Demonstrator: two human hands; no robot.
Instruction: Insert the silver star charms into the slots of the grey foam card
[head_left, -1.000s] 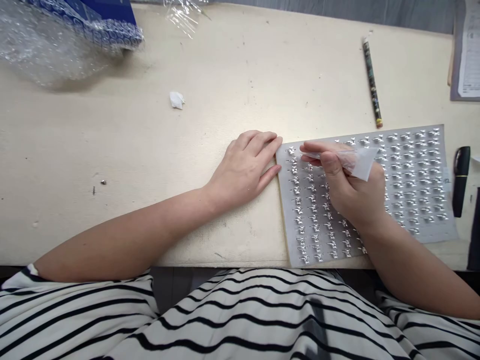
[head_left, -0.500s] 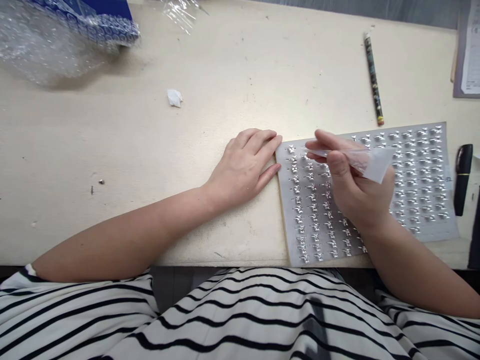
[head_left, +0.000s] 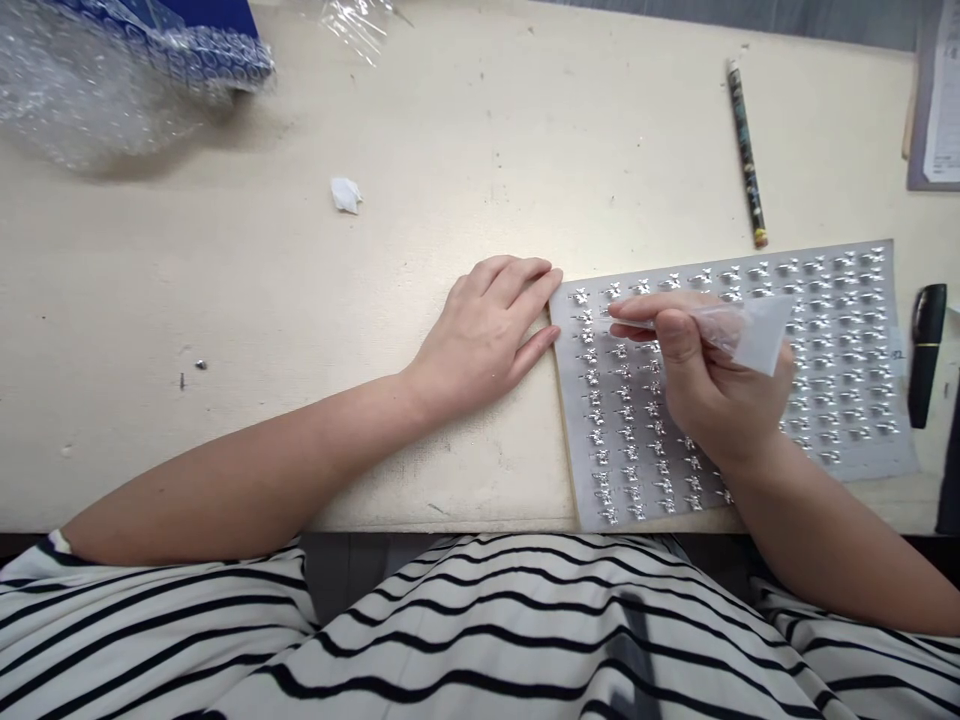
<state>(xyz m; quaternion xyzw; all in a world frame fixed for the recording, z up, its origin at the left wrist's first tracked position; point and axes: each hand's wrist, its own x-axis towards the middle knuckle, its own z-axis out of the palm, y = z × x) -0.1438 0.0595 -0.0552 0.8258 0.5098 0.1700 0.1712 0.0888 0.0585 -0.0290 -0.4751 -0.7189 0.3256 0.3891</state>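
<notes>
A grey board (head_left: 569, 400) carries rows of small shiny silver pieces (head_left: 664, 470), which look like rings standing in it. My left hand (head_left: 484, 325) lies flat on the table with its fingertips at the board's upper left edge. Over the board's upper middle, my right hand (head_left: 712, 385) pinches a clear plastic cone-shaped bag (head_left: 724, 325) with a white wide end. The bag's narrow tip points left, close to the second column of silver pieces. Whether the tip touches one cannot be made out. The hand hides part of the rows beneath it.
A dark patterned stick (head_left: 746, 155) lies beyond the board. To its right is a black pen (head_left: 928, 355). Bubble wrap (head_left: 97, 110) around a blue box (head_left: 217, 20) sits at the far left. A white scrap (head_left: 346, 195) and tiny bits (head_left: 200, 365) lie on the table.
My right hand has tilted and come slightly nearer to me, bringing the bag's tip down and a little right. Its fingers are closer together. My left hand stays put.
</notes>
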